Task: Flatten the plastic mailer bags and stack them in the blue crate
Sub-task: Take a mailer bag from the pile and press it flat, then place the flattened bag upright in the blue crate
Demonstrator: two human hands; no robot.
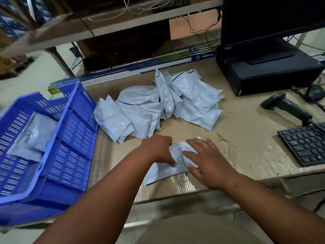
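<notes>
One grey plastic mailer bag [163, 171] lies flat on the cardboard-covered table near its front edge. My left hand [159, 149] presses on the bag's left part, fingers bent over its upper edge and thumb stretched across it. My right hand [204, 160] lies flat on the bag's right half with straight fingers. Behind them sits a loose pile of several puffy grey mailer bags [158, 103]. To the left stands the blue crate [73, 138], tilted, with flattened grey bags [33, 136] lying inside.
A black keyboard [306, 143] and a barcode scanner [284, 106] lie at the right, with a mouse [314, 92] and a black computer case [267, 69] behind them. A long printed carton [140, 66] runs along the back. A shelf hangs overhead.
</notes>
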